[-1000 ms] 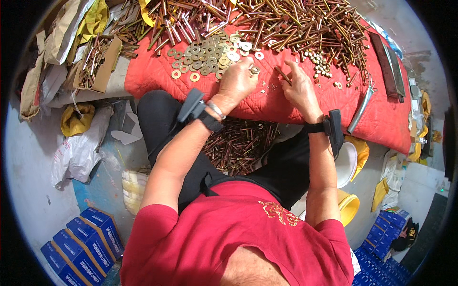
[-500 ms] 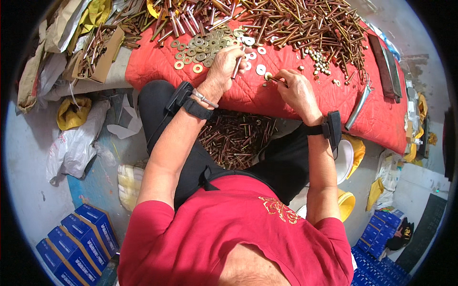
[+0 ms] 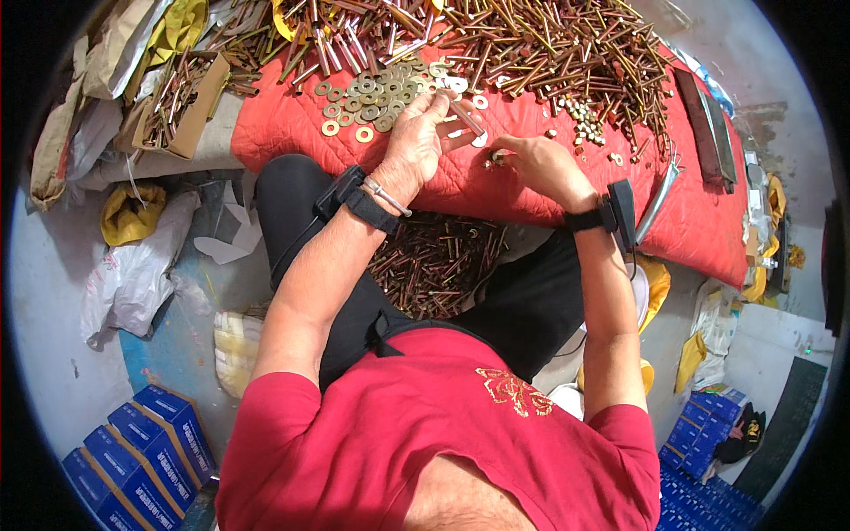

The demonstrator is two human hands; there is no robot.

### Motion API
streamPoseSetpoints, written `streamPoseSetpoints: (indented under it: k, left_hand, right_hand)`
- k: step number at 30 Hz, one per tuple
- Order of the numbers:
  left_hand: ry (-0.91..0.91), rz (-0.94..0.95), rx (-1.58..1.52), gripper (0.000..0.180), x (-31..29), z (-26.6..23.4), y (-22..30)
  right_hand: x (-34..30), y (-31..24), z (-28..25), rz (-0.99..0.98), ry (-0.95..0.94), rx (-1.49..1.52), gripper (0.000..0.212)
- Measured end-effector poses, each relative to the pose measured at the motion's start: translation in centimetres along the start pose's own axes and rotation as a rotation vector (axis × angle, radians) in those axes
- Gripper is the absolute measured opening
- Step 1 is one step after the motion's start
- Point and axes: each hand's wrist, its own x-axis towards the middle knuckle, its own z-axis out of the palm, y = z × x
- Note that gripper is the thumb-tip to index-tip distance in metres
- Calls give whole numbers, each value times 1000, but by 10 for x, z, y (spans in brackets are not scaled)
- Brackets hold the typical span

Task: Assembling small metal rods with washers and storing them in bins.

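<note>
My left hand (image 3: 416, 142) is closed on a slim metal tube (image 3: 466, 120), which slants between the thumb and the fingers. Just to its right, my right hand (image 3: 547, 166) pinches something small and metallic (image 3: 498, 157), mostly hidden by the fingertips. The two hands are a short way apart, over the red quilted cover (image 3: 354, 155). Flat ring washers (image 3: 376, 99) lie in a heap beyond my left hand. Small brass-coloured nuts (image 3: 584, 122) are scattered beyond my right hand.
A large pile of metal bolts and tubes (image 3: 558, 53) covers the far side. More fasteners fill a container (image 3: 434, 265) between my legs. An open carton (image 3: 199, 111) stands at left, a dark bar (image 3: 706, 124) at right. Blue boxes (image 3: 133, 451) sit lower left.
My left hand has turned, its fingers more spread, and the tube now tilts the other way. My right hand has shifted slightly down, and its fingertips now cover more of the small piece.
</note>
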Motion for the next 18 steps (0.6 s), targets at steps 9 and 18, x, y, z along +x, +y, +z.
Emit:
streamPoseSetpoints:
  k: [9,18]
  left_hand:
    - [1,88,-9,13,6,1,-7]
    - [-3,168,4,13,7,-1,-8]
  right_hand:
    - [-17,-33,-5,223,467,1160,24]
    - [-15,-39,-4,208,546,1184,23]
